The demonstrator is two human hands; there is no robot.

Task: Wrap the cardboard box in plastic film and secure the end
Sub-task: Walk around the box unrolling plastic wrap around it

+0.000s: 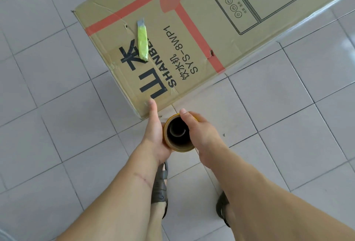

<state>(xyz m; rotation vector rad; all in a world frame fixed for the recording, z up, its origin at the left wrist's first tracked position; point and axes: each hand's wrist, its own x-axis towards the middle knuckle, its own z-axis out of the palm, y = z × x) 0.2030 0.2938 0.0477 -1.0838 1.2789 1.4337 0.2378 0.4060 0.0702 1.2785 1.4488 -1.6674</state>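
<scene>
- The cardboard box lies flat on the tiled floor, filling the upper centre and right of the frame.
- At lower centre we grasp the film roll upright, left hand and right hand both wrapped around it.
- A green utility knife rests on the box.

One head-worn camera looks steeply down (wide-angle) at the tiled floor from standing height.

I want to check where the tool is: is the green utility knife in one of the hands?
No, the green utility knife lies on top of the cardboard box, away from both hands.
</scene>
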